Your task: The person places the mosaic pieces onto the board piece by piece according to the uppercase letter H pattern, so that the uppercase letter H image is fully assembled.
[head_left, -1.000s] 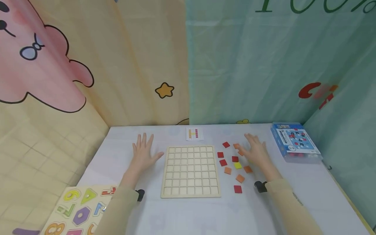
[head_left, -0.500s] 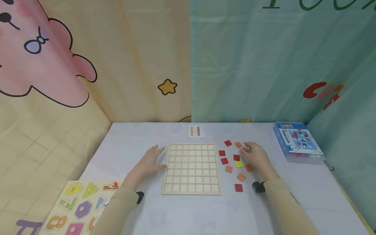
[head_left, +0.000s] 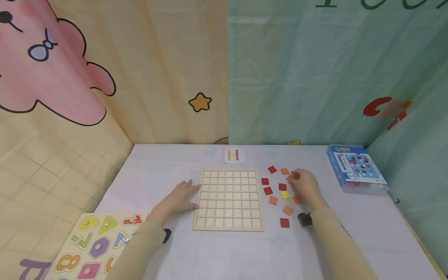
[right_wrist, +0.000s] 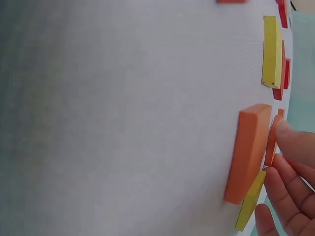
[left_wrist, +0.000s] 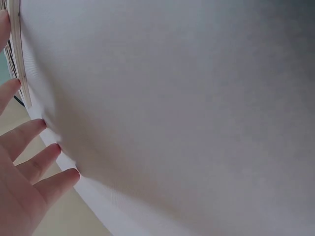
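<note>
My left hand (head_left: 176, 197) rests at the left edge of a pale wooden grid board (head_left: 228, 200), thumb and forefinger touching its rim. In the left wrist view its fingers (left_wrist: 37, 164) are spread, with the tips on the white cloth beside the board edge (left_wrist: 16, 44). Right of the board, my right hand (head_left: 306, 186) pinches an orange square tile (head_left: 290, 177) between thumb and fingers. The right wrist view has the thumb on this orange tile (right_wrist: 272, 142), just behind a nearer orange tile and beside a yellow tile (right_wrist: 250, 201).
Several red tiles (head_left: 285, 223), orange tiles (head_left: 287, 210) and a yellow tile (head_left: 285, 194) lie scattered right of the board. Behind it is a small pattern card (head_left: 234, 155). A blue box (head_left: 357, 169) stands at back right, a number-shape puzzle (head_left: 99, 247) at front left.
My left hand has come down and right to the board's edge. My right hand has lowered from spread fingers onto the tiles and taken hold of an orange one. The head view has shifted slightly.
</note>
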Motion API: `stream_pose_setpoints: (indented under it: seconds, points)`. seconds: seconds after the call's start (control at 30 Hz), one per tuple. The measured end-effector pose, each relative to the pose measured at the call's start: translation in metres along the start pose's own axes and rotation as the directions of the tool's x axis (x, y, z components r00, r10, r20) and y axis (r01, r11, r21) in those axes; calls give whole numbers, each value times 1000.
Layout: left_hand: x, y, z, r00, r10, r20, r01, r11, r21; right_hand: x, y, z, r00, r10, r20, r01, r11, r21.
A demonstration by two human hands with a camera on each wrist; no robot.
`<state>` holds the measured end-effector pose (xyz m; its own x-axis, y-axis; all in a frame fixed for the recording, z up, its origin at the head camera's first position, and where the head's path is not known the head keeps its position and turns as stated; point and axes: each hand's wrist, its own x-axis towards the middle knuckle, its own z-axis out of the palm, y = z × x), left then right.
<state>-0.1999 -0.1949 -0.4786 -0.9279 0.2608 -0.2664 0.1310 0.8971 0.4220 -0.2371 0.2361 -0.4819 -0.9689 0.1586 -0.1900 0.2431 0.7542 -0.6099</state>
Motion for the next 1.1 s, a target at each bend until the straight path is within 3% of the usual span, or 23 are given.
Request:
stream_pose_setpoints:
  seconds: [0.13,0.47,0.67,0.83,1.1]
  points:
    - [0,-1,0,1000,13,7,-13,1000,6,3,5,-1,999,37,14,-38,996,78]
    - [-2,-2,-3,998,36,43,-35,999,-23,12,8,-6,995,75,66,-81,992,93]
    - [-1,-1,-4,998,39,45,-38,999,-28,10,-15,-7,997,-40,62,32,993,116]
    - [1,0,-5,997,39,60,-37,999,-29,5,-52,5,987,-149,65,137,977,165]
    - [5,-1,-3,996,39,76,-38,999,-14,-1,-109,47,943,-313,110,275,924,264]
